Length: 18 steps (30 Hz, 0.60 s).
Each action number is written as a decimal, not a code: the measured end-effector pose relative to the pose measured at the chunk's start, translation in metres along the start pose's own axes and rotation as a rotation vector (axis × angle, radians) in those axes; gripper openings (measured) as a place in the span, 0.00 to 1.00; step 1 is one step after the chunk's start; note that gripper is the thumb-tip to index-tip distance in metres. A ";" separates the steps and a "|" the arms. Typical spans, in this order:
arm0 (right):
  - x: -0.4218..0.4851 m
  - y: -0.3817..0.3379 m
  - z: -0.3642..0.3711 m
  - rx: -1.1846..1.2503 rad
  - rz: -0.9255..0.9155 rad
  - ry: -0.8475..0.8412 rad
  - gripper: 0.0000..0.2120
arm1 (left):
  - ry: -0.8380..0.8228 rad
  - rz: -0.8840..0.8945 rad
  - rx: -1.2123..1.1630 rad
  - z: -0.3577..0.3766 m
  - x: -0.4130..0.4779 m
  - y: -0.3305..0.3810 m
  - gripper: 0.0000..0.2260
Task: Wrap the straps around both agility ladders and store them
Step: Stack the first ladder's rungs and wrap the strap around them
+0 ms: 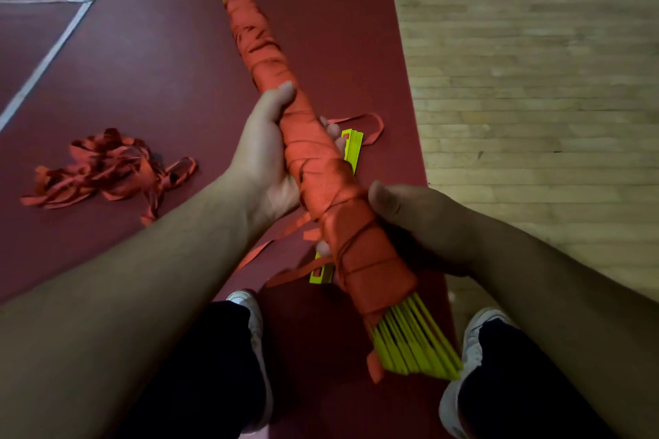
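Note:
I hold one agility ladder bundle (313, 160) in the air, its yellow-green rungs stacked and wound in orange strap from end to end. My left hand (265, 153) grips its middle from the left, fingertips showing on the far side. My right hand (413, 224) grips it lower down, close to the fanned rung ends (413, 342). A second ladder's yellow-green rungs (351, 150) lie on the floor under the bundle, mostly hidden. Its loose orange straps (107, 167) lie in a tangled heap on the left.
I stand on a dark red floor area (160, 64) with white lines (60, 39). Pale wood flooring (535, 82) starts to the right. My two shoes (249, 299) show at the bottom of the view.

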State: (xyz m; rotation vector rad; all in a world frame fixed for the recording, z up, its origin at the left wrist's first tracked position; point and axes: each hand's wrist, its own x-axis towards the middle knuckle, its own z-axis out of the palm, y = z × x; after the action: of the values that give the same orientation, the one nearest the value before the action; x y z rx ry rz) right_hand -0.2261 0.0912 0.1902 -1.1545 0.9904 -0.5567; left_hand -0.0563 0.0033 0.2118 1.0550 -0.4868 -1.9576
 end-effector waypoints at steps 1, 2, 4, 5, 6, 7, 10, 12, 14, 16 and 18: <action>0.002 0.002 0.001 0.075 0.012 -0.020 0.48 | 0.012 0.001 -0.010 -0.001 0.000 -0.002 0.23; 0.001 0.001 0.003 0.149 0.016 -0.041 0.45 | 0.020 0.010 -0.006 -0.002 0.001 -0.003 0.24; 0.000 -0.006 0.002 0.245 0.034 -0.017 0.31 | 0.056 0.033 0.094 -0.005 0.003 -0.001 0.23; 0.000 -0.008 -0.001 0.196 0.046 0.032 0.25 | 0.086 0.036 0.159 -0.007 0.005 -0.001 0.24; 0.000 -0.008 -0.003 0.046 0.045 0.074 0.21 | 0.100 0.024 0.207 -0.008 0.007 -0.001 0.27; 0.000 -0.007 -0.005 -0.174 0.045 0.105 0.20 | 0.106 -0.001 0.242 -0.009 0.008 -0.002 0.28; 0.002 -0.004 0.002 -0.595 0.054 0.165 0.19 | 0.125 -0.066 0.266 -0.005 0.005 -0.012 0.20; 0.001 -0.004 0.002 -0.511 0.001 0.164 0.21 | 0.141 -0.065 0.268 -0.004 0.006 -0.012 0.15; 0.001 -0.005 -0.004 -0.297 -0.043 0.129 0.26 | 0.091 -0.058 0.247 -0.006 0.007 -0.005 0.16; 0.001 -0.004 -0.012 -0.164 -0.046 0.101 0.38 | 0.032 -0.055 0.196 -0.007 0.007 0.003 0.17; 0.001 -0.002 -0.015 -0.017 -0.077 0.041 0.41 | -0.011 -0.042 0.136 -0.008 0.005 0.005 0.19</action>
State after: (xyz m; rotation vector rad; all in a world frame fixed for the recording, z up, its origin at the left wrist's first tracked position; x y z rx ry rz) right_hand -0.2383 0.0828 0.1907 -1.2043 0.9902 -0.6370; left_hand -0.0490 -0.0036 0.2083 1.1484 -0.6154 -1.9909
